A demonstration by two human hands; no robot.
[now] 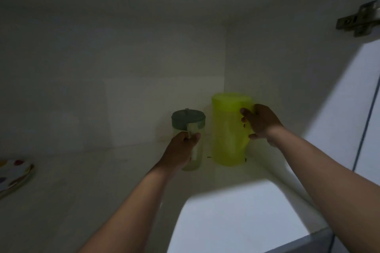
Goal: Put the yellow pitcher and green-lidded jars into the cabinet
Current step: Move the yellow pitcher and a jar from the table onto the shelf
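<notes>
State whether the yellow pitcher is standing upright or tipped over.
Upright. The yellow pitcher stands on its base on the cabinet shelf, lid uppermost, with the right hand against its side.

Dim, greenish cabinet interior (144,68); light enters from lower right, overexposed patch on shelf (236,211). Whole frame soft, grainy. My forearms blur slightly. Wide-angle bending at the edges; hinge (358,19) smeared.

Two bare forearms come up from the bottom of the view, with no sleeve, watch, bracelet or glove on either. The left hand (181,146) and the right hand (262,123) are bare as well, and no ring shows on the fingers (245,115). The dim light and blur hide finer detail.
</notes>
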